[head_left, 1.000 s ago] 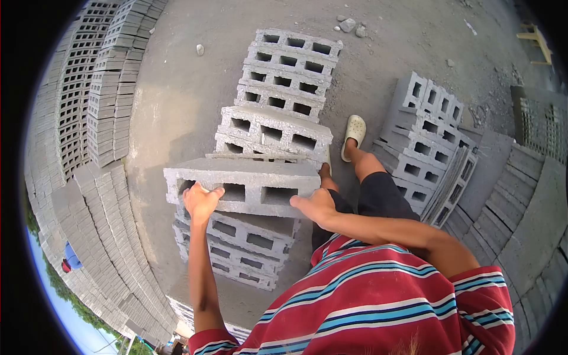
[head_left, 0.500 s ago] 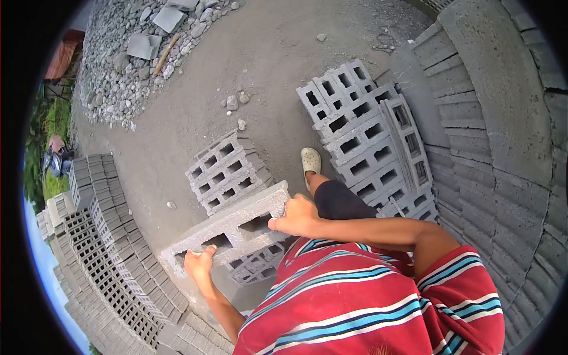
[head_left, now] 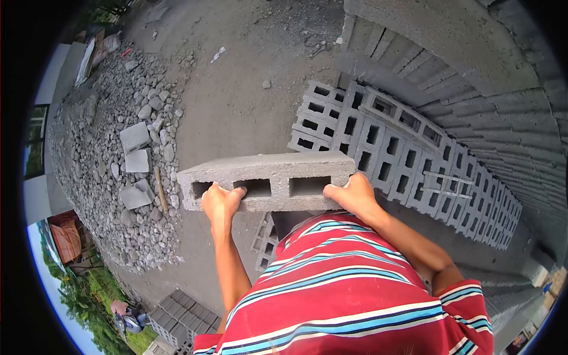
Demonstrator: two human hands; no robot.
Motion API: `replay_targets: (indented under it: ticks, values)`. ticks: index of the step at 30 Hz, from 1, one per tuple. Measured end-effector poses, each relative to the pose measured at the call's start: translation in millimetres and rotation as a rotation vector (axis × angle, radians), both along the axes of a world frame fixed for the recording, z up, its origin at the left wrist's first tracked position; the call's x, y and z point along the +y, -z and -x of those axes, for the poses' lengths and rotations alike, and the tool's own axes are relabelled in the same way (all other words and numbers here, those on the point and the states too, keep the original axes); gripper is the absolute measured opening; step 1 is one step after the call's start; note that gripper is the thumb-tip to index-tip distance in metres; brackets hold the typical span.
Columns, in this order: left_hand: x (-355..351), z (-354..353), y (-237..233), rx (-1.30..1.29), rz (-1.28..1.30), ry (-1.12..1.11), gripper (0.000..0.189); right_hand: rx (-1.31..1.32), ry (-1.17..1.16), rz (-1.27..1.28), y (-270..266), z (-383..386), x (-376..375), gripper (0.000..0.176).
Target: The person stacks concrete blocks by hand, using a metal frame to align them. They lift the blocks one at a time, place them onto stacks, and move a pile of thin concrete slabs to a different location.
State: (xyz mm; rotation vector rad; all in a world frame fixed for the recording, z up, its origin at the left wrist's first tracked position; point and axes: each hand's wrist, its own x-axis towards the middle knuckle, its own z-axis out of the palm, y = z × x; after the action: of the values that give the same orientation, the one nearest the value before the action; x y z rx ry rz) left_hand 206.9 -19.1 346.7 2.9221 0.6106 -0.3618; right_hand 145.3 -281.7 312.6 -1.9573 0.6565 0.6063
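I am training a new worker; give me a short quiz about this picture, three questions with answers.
1. True or false: the left hand and right hand both hold the hollow concrete block off the ground.
2. What lies beyond the block's left end? A sandbags; B rubble pile; C timber.
3. Fill in: the block's facing side shows ___ cavities.
Key: 1 true; 2 B; 3 three.

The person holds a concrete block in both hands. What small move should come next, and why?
Probably turn slightly right and lower the block toward the row of blocks. The left hand and right hand carry it in the air by its ends, and that row lies close beyond it.
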Motion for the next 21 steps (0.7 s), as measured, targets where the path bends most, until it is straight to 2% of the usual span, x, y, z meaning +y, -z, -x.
replay_targets:
  ticks: [3,5,7,8,9,11,12,14,15,17,18,21]
  values:
    - [17.2,-81.7,18.8,0.154,0.075,0.234,0.044,0.07,0.248,0.058,13.6,-11.0,46.9,0.042]
    - [31.8,-123.7,48.0,0.085,0.119,0.46,0.039,0.119,0.426,0.054,25.6,-12.1,82.6,0.042]
    - [36.7,-163.3,65.2,0.104,0.144,0.662,0.037,-0.007,0.669,0.094,32.1,-14.5,121.4,0.04]
    - [32.7,-178.0,67.6,0.156,0.138,0.737,0.036,0.164,0.741,-0.047,33.4,-15.9,132.0,0.039]
    - [24.9,-191.2,67.4,0.207,0.124,0.813,0.034,0.162,0.846,-0.085,43.8,-11.3,147.8,0.038]
    - [4.0,-206.5,61.8,0.267,0.036,0.983,0.037,0.12,1.061,-0.162,71.2,-1.0,179.1,0.038]
    - [-6.3,-210.2,64.3,0.274,-0.009,1.07,0.038,-0.044,1.179,-0.197,74.0,1.5,192.3,0.039]
    - [-30.1,-217.4,75.9,0.347,-0.11,1.21,0.043,0.09,1.323,-0.25,74.0,-2.1,202.2,0.04]
    - [-34.2,-213.0,80.4,0.337,-0.128,1.286,0.044,0.347,1.263,-0.38,68.9,3.6,200.9,0.041]
    - [-66.3,-217.2,90.0,0.263,-0.143,1.452,0.045,-0.031,1.499,-0.289,101.1,2.5,220.6,0.04]
    - [-78.1,-216.3,95.0,0.281,-0.156,1.473,0.047,0.045,1.48,-0.3,118.9,4.6,226.6,0.039]
    - [-106.5,-223.5,134.5,0.223,-0.122,1.603,0.044,0.015,1.603,-0.201,147.3,-10.1,226.1,0.037]
